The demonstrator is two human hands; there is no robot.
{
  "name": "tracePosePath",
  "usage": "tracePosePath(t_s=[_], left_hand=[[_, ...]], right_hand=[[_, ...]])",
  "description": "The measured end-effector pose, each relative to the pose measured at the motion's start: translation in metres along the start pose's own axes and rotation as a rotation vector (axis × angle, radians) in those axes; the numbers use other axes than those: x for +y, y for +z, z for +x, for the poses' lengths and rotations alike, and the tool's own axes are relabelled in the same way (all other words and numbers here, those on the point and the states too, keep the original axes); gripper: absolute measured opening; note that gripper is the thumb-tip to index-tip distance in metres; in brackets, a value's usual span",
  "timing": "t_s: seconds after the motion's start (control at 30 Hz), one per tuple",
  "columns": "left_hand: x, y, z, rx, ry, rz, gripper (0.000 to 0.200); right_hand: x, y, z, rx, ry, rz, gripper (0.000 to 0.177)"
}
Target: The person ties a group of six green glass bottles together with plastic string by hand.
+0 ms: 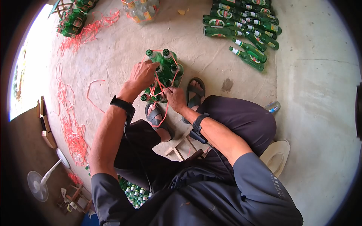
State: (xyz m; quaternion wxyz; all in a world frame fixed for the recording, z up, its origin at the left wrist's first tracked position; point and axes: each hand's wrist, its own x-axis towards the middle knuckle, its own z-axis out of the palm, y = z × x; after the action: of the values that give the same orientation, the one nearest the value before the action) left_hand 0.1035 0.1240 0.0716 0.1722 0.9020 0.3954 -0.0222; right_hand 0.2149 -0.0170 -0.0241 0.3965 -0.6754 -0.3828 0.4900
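A cluster of green glass bottles (180, 70) stands upright on the floor in front of my feet. Thin red plastic string (164, 112) runs around the cluster and crosses between the necks, with a loose length hanging toward my sandal. My left hand (144, 72) is closed over the upper left of the cluster, its fingertips at a bottle neck, where the string appears pinched. At the near right side, my right hand (175, 98) grips the string beside the bottle tops. My fingers hide part of the string and some necks.
Rows of green bottles (247, 58) lie at the upper right. Clear bottles (140, 10) and green bundles (71, 22) stand farther off. Tangled red string (74, 141) covers floor on the left, near a white fan (38, 185). A pale hat (277, 156) lies at right.
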Motion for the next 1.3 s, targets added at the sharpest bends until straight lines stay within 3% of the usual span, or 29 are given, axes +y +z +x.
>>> tracePosePath(t_s=[0.17, 0.63, 0.83, 0.9, 1.0, 1.3], left_hand=[[-0.003, 0.001, 0.004, 0.057, 0.001, -0.057, 0.038], [0.0, 0.001, 0.011, 0.095, 0.012, -0.122, 0.031], [-0.006, -0.008, 0.01, 0.012, -0.155, -0.156, 0.027], [-0.011, -0.004, 0.009, 0.085, -0.045, -0.138, 0.023], [-0.013, -0.005, 0.01, 0.041, 0.016, -0.085, 0.025], [-0.017, 0.0, 0.015, 0.072, 0.045, -0.206, 0.023]], right_hand=[[0.003, 0.001, 0.002, 0.034, -0.079, 0.008, 0.026], [-0.008, -0.001, -0.001, 0.056, -0.037, -0.02, 0.026], [-0.008, -0.001, -0.001, 0.069, -0.03, 0.029, 0.027], [-0.005, 0.0, 0.0, 0.062, -0.025, 0.033, 0.028], [-0.003, 0.002, 0.001, 0.034, 0.023, 0.037, 0.029], [0.005, 0.006, 0.002, 0.058, 0.014, 0.048, 0.029]])
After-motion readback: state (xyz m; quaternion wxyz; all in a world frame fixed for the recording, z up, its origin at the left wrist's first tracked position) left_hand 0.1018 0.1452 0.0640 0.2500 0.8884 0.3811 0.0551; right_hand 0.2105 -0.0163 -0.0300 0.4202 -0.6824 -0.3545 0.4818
